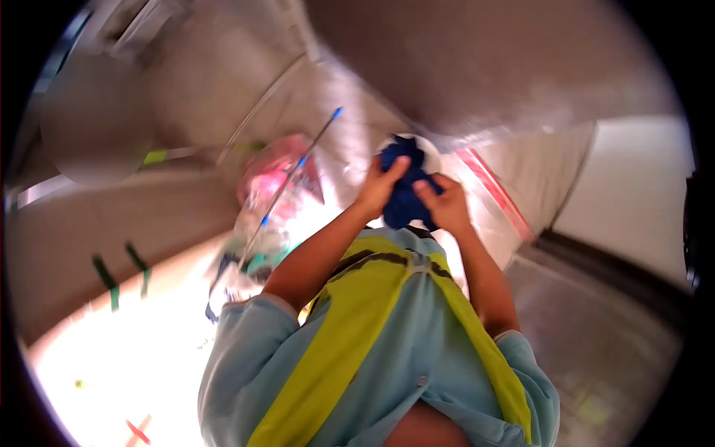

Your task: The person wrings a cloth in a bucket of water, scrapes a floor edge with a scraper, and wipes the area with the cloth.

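Observation:
A dark blue cloth is held up in front of my waist, bunched between both hands. My left hand grips its left edge, thumb lying over the front. On the other side my right hand pinches the cloth with thumb and fingers. Behind the cloth shows a round white rim, perhaps of a bucket; its lower part is hidden.
A long stick with blue parts leans on the left, by pink and clear plastic bags. Red-and-white tape runs at the right. Green tape strips mark the left surface, and a red mark lies lower left.

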The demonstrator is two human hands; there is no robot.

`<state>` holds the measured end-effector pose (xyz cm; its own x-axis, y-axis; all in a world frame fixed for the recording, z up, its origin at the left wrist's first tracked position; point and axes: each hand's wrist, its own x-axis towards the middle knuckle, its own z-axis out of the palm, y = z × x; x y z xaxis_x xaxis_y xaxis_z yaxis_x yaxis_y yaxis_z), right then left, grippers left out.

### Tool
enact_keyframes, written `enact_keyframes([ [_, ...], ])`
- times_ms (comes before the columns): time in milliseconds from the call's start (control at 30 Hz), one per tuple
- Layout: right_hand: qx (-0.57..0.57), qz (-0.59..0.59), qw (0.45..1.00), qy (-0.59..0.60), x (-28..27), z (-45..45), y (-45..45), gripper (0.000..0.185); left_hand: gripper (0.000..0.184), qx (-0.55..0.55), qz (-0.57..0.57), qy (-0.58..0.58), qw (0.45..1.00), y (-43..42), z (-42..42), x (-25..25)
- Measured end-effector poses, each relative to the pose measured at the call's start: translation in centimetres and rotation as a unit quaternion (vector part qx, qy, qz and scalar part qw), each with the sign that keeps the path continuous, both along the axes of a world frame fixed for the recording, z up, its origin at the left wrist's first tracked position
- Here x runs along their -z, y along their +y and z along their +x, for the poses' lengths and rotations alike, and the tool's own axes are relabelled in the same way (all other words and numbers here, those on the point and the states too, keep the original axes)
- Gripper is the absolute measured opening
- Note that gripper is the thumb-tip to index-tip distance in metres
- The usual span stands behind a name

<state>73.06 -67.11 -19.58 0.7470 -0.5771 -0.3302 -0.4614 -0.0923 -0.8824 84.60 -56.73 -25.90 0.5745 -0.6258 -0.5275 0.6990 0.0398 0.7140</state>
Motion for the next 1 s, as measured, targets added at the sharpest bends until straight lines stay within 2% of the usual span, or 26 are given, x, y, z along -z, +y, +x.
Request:
enact_keyframes([
  [67, 0.013, -0.063, 0.998, -0.019, 0.4, 1.1, -1.0, 0.035, 0.062, 0.047, -0.031, 0.016, 0.998, 0.7, 1.0, -0.2],
  [100, 0.079, -0.061, 0.991, -0.094, 0.6, 1.6, -1.4, 0.036, 0.061, 0.059, 0.003, -0.062, 0.996, 1.6, 1.2, -0.1],
  [133, 0.127, -0.043, 0.990, -0.053, 2.1, 1.3, -3.6, 0.036, 0.060, 0.072, 0.040, -0.135, 0.987, 2.8, 1.4, -0.2],
  [167, 0.132, -0.043, 0.986, -0.093, 1.2, 1.5, -5.0, 0.036, 0.053, -0.002, 0.039, -0.110, 0.993, 3.3, 0.7, -1.8],
  [233, 0.095, -0.071, 0.989, -0.089, 1.9, 1.5, -7.8, 0.040, 0.049, 0.000, 0.154, -0.240, 0.958, 6.9, 0.1, -1.0],
  [267, 0.089, -0.147, 0.981, -0.095, 1.1, 2.3, -7.9, 0.040, 0.047, 0.005, 0.216, -0.298, 0.930, 8.6, -0.3, -0.3],
  [300, 0.079, -0.167, 0.978, -0.096, 2.2, 2.6, -9.4, 0.036, 0.044, -0.033, 0.234, -0.319, 0.918, 10.3, -1.2, 0.6],
  [333, 0.045, -0.109, 0.984, -0.131, 1.8, 3.1, -9.5, 0.029, 0.042, -0.010, 0.257, -0.295, 0.920, 12.2, -2.0, 0.9],
  [400, -0.110, -0.117, 0.983, -0.090, 0.2, 4.7, -6.5, 0.023, 0.039, -0.016, 0.360, -0.356, 0.862, 15.2, -4.9, 2.4],
  [433, -0.181, -0.079, 0.979, -0.044, -1.2, 5.2, -4.0, 0.020, 0.040, -0.006, 0.402, -0.342, 0.849, 16.2, -6.1, 1.9],
  [467, -0.264, -0.001, 0.964, -0.045, -0.8, 5.5, -2.8, 0.016, 0.042, 0.007, 0.441, -0.328, 0.835, 16.9, -7.1, 1.2],
  [500, -0.328, 0.028, 0.944, -0.040, -1.8, 6.1, -0.5, 0.016, 0.044, 0.021, 0.476, -0.317, 0.820, 17.5, -7.9, 0.7],
  [600, -0.456, 0.135, 0.879, -0.043, -6.2, 5.4, 6.2, 0.018, 0.056, -0.116, 0.504, -0.329, 0.790, 17.3, -12.6, 1.1],
  [633, -0.517, 0.128, 0.845, -0.054, -8.1, 5.3, 8.4, 0.021, 0.072, -0.124, 0.459, -0.307, 0.824, 17.9, -13.0, -1.0],
  [667, -0.561, 0.126, 0.814, -0.078, -8.8, 5.6, 10.1, 0.023, 0.080, -0.133, 0.399, -0.391, 0.819, 18.6, -13.4, 0.1],
  [733, -0.599, 0.159, 0.779, -0.094, -9.6, 3.5, 12.5, 0.027, 0.083, -0.101, 0.272, -0.496, 0.818, 19.0, -14.9, 1.3],
  [833, -0.645, 0.156, 0.739, -0.116, -10.6, 3.4, 14.8, 0.028, 0.069, -0.151, 0.241, -0.458, 0.842, 18.6, -16.2, 0.5],
  [933, -0.652, 0.188, 0.718, -0.157, -10.0, 2.8, 16.3, 0.030, 0.053, -0.124, 0.087, -0.208, 0.966, 20.8, -16.6, 1.3],
  [1000, -0.646, 0.230, 0.704, -0.183, -10.4, 2.7, 17.1, 0.036, 0.048, -0.178, 0.122, -0.233, 0.948, 22.5, -18.9, 1.3],
])
